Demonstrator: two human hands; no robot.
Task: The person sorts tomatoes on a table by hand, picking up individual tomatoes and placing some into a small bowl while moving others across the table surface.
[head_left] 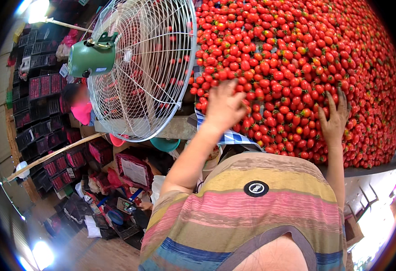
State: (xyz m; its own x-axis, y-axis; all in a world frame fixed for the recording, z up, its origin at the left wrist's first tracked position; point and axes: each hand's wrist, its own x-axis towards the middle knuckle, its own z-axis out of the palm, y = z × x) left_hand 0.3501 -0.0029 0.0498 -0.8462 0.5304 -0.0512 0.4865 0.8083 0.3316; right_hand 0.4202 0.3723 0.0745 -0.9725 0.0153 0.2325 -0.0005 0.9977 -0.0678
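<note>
Reaching over the tomatoes (297, 86) heaped across the counter (370, 171) before you, you had both hands apart: your left hand (225, 106), blurred, had parted, loosely bent fingers, and your right hand (336, 119) rested palm down, fingers spread. Light, flat fingers seemed best for sparing the skins; the left side, near the checked cloth (236, 137), probably needed gentler strokes against spills.

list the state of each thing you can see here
Tomatoes, loose, spread thickly, mostly red
Left hand, open, slightly blurred, at the tomatoes
Right hand, open, touching tomatoes
Fan, caged; spinning or not unclear
Checked cloth, partly covered
Crates, grouped in rows
Lower-left light, lit
</note>
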